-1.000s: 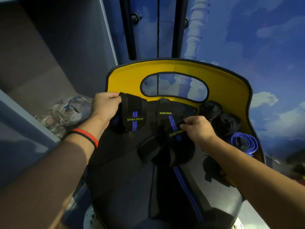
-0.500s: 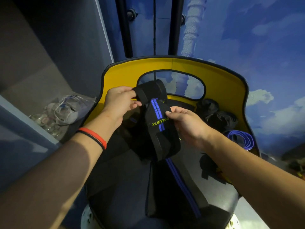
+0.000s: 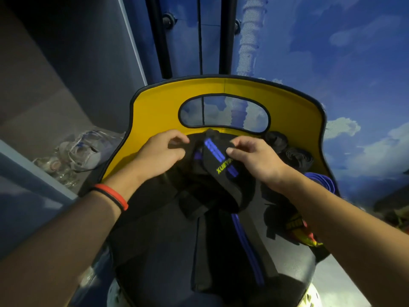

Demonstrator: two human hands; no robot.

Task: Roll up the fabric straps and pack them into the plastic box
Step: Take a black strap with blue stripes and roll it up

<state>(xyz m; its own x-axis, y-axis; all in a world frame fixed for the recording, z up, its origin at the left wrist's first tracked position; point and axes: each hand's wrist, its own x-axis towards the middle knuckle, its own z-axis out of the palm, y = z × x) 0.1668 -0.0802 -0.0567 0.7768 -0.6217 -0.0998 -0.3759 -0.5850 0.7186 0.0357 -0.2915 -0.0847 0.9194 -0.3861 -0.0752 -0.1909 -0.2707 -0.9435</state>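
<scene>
A black fabric strap (image 3: 219,165) with blue stripes and yellow-green lettering is held up over the black seat (image 3: 159,251) of a yellow-backed chair. My left hand (image 3: 161,151) pinches its upper left edge. My right hand (image 3: 254,158) pinches its top right, just above the lettering. The strap's long tail (image 3: 247,247) trails down the seat towards me. Rolled black straps (image 3: 296,158) and a blue coil (image 3: 321,182) lie at the seat's right side. No plastic box can be made out.
The yellow chair back (image 3: 294,111) with its oval cut-out rises just behind my hands. A clear plastic bag of items (image 3: 81,151) lies on a grey shelf to the left. Red and yellow items (image 3: 303,235) lie at the seat's right edge, under my right forearm.
Both hands have come together at the strap's top end and moved toward the chair back. The strap, spread flat a second ago, is now folded over and bunched between my fingers.
</scene>
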